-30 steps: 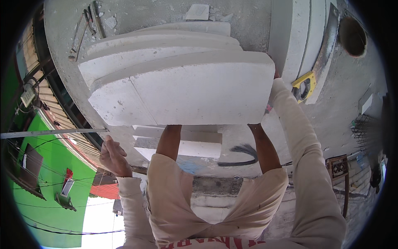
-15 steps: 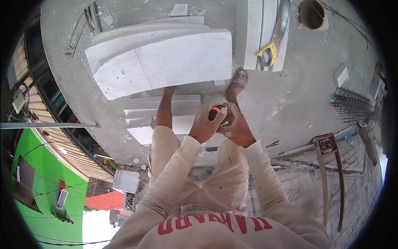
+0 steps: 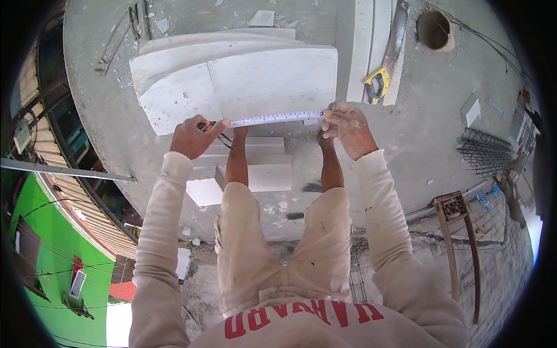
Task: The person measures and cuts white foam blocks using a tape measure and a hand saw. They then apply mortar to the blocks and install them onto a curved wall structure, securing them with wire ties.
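Note:
A white tape measure blade [image 3: 272,119] stretches between my hands, close along the near edge of the top white block panel [image 3: 278,81]. My left hand [image 3: 194,136] is closed around the black and orange tape case [image 3: 204,125], with a dark strap hanging below it. At the other end, my right hand [image 3: 350,126] pinches the blade's tip near the panel's right corner. The panel has a curved far-left edge and a thin seam across it, and lies on other white panels [image 3: 226,43].
More white blocks [image 3: 255,174] lie between and beside my legs. A yellow-handled saw [image 3: 377,84] rests on long white blocks at the right, near a bucket [image 3: 435,31]. Metal tools [image 3: 119,40] lie far left; wire mesh [image 3: 487,151] and a wooden frame [image 3: 455,232] are right.
My hands have moved apart, left hand leftward and right hand up and rightward, drawing the blade out of the case. Both have come forward to the panel's near edge.

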{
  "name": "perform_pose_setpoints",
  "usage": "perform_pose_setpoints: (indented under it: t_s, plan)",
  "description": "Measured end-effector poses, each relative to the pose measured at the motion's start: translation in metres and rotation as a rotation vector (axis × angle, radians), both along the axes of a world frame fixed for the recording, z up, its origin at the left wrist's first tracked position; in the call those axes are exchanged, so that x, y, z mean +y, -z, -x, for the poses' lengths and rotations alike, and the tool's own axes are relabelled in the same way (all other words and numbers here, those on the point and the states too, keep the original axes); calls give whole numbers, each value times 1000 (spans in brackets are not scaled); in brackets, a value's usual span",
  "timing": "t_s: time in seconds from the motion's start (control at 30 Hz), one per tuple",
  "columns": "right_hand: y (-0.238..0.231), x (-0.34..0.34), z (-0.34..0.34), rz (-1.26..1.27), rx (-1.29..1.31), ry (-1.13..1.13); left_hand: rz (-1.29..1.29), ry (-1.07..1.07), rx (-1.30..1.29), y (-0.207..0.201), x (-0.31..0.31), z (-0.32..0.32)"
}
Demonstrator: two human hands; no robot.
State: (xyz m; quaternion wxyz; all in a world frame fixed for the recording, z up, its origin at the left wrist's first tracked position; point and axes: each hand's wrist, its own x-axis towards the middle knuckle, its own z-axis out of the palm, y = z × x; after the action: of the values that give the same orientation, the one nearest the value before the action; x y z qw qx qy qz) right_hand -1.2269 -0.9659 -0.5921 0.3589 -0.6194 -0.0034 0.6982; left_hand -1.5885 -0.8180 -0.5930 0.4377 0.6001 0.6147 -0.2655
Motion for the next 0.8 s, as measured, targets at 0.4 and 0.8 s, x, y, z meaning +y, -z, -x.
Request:
perform_pose_setpoints:
  t_s: [0.4, 0.8]
  plan:
    - [114, 69, -47, -10, -607, -27, -358, 97, 128, 63, 104, 103]
    - [112, 65, -39, 73, -723, -77, -444, 35, 308, 82, 107, 85]
